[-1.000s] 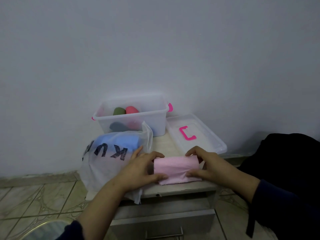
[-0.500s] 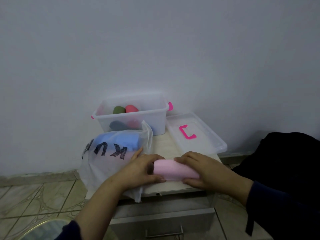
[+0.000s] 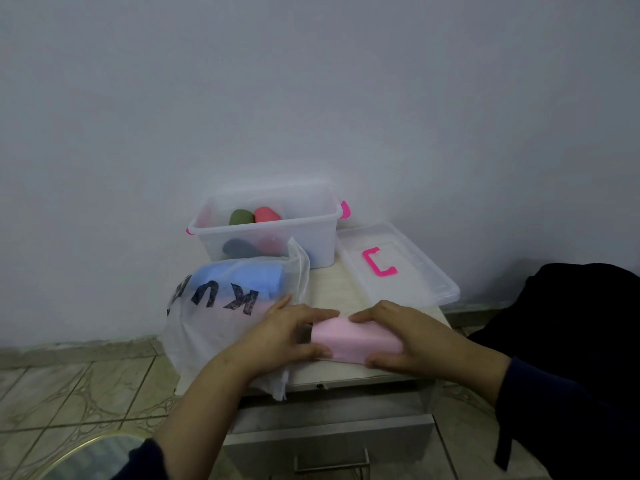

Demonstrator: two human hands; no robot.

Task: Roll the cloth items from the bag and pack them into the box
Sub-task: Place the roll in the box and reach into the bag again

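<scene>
A pink cloth (image 3: 353,337) lies half rolled near the front edge of the small cabinet top (image 3: 332,282). My left hand (image 3: 287,336) grips its left end and my right hand (image 3: 405,336) wraps over its right end. A white translucent bag (image 3: 221,306) with dark letters sits to the left, holding a blue cloth (image 3: 239,278). Behind it stands the clear plastic box (image 3: 311,240) with pink handles. Inside are a green roll (image 3: 240,217), a red roll (image 3: 266,214) and a dark roll (image 3: 239,248).
The box's clear lid (image 3: 408,268) with a pink handle lies to the right of the box. A dark garment (image 3: 568,327) hangs at the far right. A drawer with a metal handle (image 3: 330,460) is below the top. Tiled floor (image 3: 69,386) spreads to the left.
The flat pink cloth has been rolled up into a thick roll. Both hands have closed in around it, the fingers curling over its top.
</scene>
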